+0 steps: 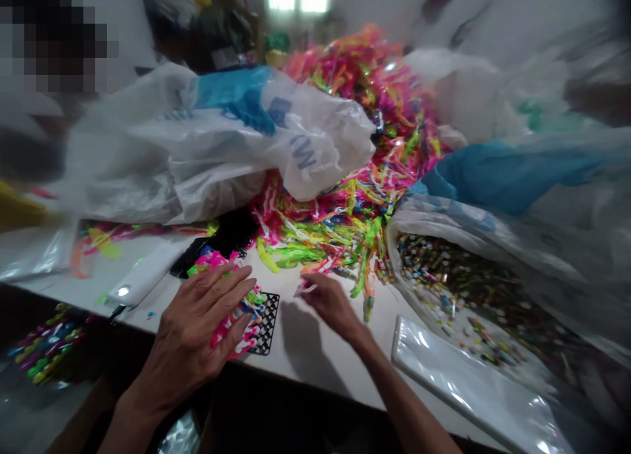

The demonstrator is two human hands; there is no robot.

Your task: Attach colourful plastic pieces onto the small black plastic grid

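Observation:
My left hand [197, 316] lies with its fingers stretched out over a cluster of neon pink, white, blue and green plastic pieces [251, 303]. These pieces sit on a black perforated tray [269, 322] at the table's front edge, and my palm hides part of them. To the right of the tray, my right hand [328, 303] is closed in a pinch above the white table [300, 349]. A small pale piece shows at its fingertips, too blurred to name. Just beyond that hand begins a large heap of neon plastic pieces [325, 237].
A big white and blue plastic bag [221, 138] leans over the heap from the left. At the right, an open bag [409, 270] holds many small multicoloured parts. A stack of clear plastic sleeves [473, 382] lies at the front right. A white device [148, 270] with a cable lies left.

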